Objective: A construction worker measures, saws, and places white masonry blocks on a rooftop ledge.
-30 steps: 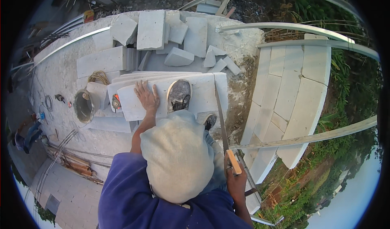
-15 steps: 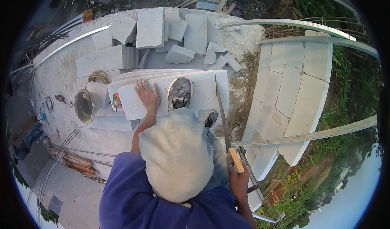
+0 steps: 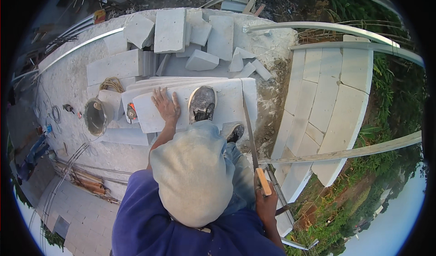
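Observation:
My left hand (image 3: pixel 166 104) lies flat, fingers spread, on the top face of a pale grey lightweight block (image 3: pixel 227 99). A dark, dusty shoe (image 3: pixel 202 102) presses on that same block to the right of the hand. In my right hand (image 3: pixel 266 200), at the lower right, is the wooden handle of a handsaw (image 3: pixel 262 182), with the fingers wrapped round it. Its long blade runs away from me along the block's right part, in line with a narrow cut that reaches the far edge. A second shoe (image 3: pixel 235 132) shows lower, beside the blade.
Broken and whole blocks (image 3: pixel 170 31) are piled beyond the workpiece. Left of it are an orange-and-black tape measure (image 3: pixel 131 112), a bucket (image 3: pixel 96 117) and coiled rope (image 3: pixel 111 84). A block wall (image 3: pixel 329 88) stands right, crossed by pale bars (image 3: pixel 354 155), with greenery past it.
The saw handle and my right hand have come slightly back toward me. My left hand keeps its place on the block. The whole view has shifted a little.

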Available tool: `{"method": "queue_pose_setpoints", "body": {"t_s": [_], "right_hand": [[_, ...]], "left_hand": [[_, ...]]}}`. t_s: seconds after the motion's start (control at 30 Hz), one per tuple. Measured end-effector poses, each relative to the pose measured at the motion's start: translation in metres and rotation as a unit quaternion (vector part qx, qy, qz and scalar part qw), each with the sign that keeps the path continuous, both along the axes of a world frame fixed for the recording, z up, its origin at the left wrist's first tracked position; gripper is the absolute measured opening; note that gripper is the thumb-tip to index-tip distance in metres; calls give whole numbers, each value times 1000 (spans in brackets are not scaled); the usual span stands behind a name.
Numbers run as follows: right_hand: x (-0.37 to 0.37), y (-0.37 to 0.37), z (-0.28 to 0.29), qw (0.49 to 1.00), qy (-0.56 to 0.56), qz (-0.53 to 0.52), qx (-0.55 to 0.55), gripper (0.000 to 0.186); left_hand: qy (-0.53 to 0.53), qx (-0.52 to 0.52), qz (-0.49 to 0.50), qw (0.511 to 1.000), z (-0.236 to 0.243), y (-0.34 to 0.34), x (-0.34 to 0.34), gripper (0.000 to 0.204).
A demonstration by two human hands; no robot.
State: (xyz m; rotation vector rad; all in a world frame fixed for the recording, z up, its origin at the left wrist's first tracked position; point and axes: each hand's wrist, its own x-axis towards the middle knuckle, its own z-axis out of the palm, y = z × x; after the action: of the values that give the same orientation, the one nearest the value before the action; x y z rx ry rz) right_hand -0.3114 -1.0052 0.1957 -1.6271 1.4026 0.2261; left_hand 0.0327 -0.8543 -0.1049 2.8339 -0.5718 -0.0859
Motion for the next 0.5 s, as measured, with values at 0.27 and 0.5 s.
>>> {"method": "queue_pose_setpoints", "body": {"t_s": [0.27, 0.5], "right_hand": [[135, -116, -187, 998, 8, 34, -44, 59], [-1, 5, 6, 1000, 8, -15, 19, 33]], "left_hand": [[8, -11, -6, 1000, -13, -16, -10, 53], [-12, -2, 3, 1000, -3, 7, 0, 53]]}}
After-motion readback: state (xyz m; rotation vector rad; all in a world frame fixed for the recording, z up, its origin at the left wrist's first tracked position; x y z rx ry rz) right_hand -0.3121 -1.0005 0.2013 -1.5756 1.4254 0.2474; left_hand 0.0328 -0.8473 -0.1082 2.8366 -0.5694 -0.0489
